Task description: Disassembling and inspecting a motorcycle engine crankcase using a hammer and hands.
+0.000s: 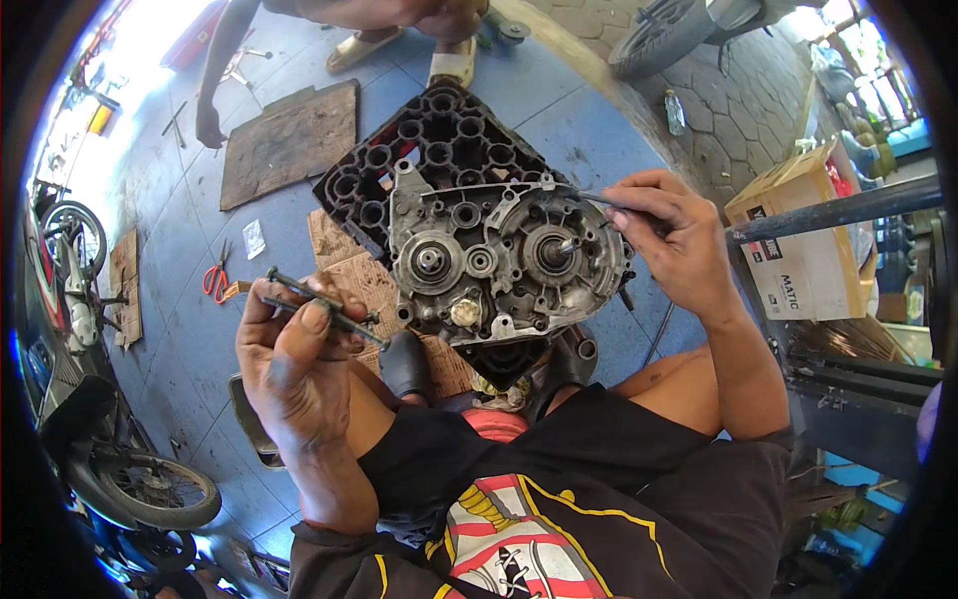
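Observation:
A grey metal engine crankcase (507, 290) rests on an upturned black plastic crate (404, 125) in front of me. Two shafts with bearings stand out of its face. Closed around several long dark bolts (344, 321), my left hand (304, 369) is raised left of the crankcase, apart from it. My right hand (674, 240) pinches a thin dark bolt (591, 198) at the crankcase's upper right edge. The bolt lies tilted there; whether its tip touches the metal I cannot tell.
Red-handled scissors (215, 283) and cardboard (361, 285) lie on the blue tiles. A wooden board (289, 140) is at the far left, near another person's hand (210, 128). Motorcycles flank the left side. A cardboard box (803, 265) and dark bar (838, 208) stand right.

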Available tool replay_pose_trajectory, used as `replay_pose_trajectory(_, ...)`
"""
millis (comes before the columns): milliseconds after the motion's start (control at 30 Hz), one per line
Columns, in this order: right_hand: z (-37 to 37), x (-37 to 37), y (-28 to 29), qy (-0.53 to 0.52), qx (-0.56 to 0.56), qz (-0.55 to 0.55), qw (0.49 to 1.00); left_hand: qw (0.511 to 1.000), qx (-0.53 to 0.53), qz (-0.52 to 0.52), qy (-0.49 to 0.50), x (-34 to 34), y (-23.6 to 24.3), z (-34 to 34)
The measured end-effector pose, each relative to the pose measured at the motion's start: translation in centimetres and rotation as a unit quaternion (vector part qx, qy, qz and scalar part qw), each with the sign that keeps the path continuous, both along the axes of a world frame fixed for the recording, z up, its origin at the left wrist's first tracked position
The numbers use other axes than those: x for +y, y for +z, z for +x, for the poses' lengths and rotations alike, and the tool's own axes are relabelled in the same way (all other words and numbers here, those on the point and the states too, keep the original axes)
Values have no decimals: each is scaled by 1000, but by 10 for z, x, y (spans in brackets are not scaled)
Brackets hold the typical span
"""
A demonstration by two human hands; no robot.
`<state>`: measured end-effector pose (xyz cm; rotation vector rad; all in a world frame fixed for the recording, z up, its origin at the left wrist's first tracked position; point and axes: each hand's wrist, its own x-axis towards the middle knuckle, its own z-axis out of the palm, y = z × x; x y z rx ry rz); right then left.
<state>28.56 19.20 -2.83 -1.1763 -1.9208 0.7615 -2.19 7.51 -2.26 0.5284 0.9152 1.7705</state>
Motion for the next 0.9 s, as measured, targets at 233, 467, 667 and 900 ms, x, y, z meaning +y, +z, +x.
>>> replay_pose_trajectory(233,-7,24,-16,64,-44,-77,994,999,23,-23,-3,5,-8,-9)
replay_pose_trajectory(467,6,29,-12,92,-94,-57,990,999,22,-33,5,12,-15,-17)
replay_pose_trajectory(667,16,26,-23,53,-104,-17,993,999,18,-44,-1,13,-16,-13)
replay_pose_trajectory(900,9,28,-37,115,-142,143,973,998,29,-50,-4,15,-15,-5)
